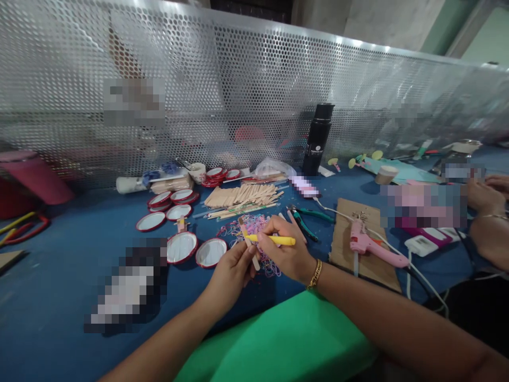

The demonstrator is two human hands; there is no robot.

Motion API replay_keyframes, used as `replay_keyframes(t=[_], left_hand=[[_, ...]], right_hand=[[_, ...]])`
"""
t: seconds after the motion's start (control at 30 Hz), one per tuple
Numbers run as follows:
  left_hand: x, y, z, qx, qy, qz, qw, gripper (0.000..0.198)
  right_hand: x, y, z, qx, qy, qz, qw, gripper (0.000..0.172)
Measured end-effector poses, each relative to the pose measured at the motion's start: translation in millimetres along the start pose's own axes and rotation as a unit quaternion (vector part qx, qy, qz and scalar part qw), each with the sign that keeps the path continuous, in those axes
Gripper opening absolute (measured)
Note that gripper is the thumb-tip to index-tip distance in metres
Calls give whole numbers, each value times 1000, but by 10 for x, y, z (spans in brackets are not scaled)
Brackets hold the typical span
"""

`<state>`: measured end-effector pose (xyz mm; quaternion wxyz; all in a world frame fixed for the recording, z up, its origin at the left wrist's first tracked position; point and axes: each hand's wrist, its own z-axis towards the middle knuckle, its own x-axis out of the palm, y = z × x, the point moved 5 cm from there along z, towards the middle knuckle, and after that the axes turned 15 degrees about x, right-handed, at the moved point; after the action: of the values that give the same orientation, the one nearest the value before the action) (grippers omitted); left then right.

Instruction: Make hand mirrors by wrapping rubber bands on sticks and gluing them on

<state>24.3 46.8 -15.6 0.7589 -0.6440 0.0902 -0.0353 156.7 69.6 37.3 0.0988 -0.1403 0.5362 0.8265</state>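
Note:
Between the fingers of my left hand (233,268) is a flat wooden craft stick (256,260), tilted, its upper end coloured brownish. A yellow marker pen (283,241) is gripped in my right hand (287,249), its tip against or very near the stick. Under both hands lies a tangle of pastel yarn or thin bands (272,265). Behind it is a pile of plain craft sticks (242,195). Red-rimmed round lids (182,248) lie left of my hands, one with a small wooden piece beside it.
Green-handled pliers (308,223) and a pink glue gun (368,246) on a cardboard piece (342,228) lie to the right, with white cables. A black bottle (317,140) stands before the perforated metal screen (254,69). Another person's hands (487,199) are at far right.

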Motion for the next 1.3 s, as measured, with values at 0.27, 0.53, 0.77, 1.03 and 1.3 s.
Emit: replay_keyframes(t=[0.27, 0.53, 0.77, 1.03, 1.3], left_hand=[[10, -31, -25, -15, -7, -1, 1000, 39], [-6, -16, -13, -10, -6, 22, 1000, 41], [-13, -29, -9, -8, -12, 21, 1000, 41], [11, -86, -18, -8, -15, 4, 1000, 43], [-12, -22, -9, -18, -14, 10, 1000, 41]], right_hand=[[-37, 3, 2, -4, -22, 6, 1000, 18], [-42, 0, 11, 7, -33, -2, 999, 18], [-23, -20, 14, 4, -14, -1, 1000, 16], [-6, 33, -1, -4, 2, 1, 1000, 17], [-39, 0, 8, 4, -23, 9, 1000, 17]])
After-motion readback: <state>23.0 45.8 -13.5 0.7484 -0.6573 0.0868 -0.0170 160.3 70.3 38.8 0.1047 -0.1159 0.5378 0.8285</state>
